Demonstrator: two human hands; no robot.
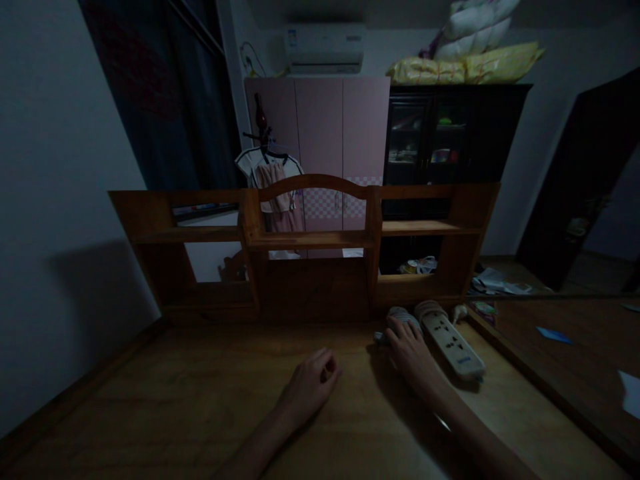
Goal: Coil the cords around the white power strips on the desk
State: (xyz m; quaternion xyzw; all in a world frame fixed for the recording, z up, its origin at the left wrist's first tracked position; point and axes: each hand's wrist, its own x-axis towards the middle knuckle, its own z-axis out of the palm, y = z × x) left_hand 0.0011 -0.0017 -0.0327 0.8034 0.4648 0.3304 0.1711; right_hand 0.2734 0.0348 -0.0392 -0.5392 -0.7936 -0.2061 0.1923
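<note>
My left hand (pixel 311 378) rests low over the wooden desktop (pixel 215 380), its fingers loosely curled toward the thumb. Nothing shows in the small gap between them. Further right, my right hand (pixel 409 348) reaches forward, fingers bent down over a grey ridged bundle (pixel 404 315) that looks like coiled cord. A small grey end (pixel 381 338) of it pokes out left of the fingers. Close beside this hand lies a pale power strip (pixel 454 345), slanting toward me, with a wrapped coil at its far end. My fingers partly hide the bundle.
A wooden shelf unit (pixel 313 239) stands along the desk's back. A small pale object (pixel 459 313) lies by the raised right edge (pixel 530 380). Beyond that edge, a lower brown surface holds a blue card (pixel 553 335) and white paper (pixel 631 393).
</note>
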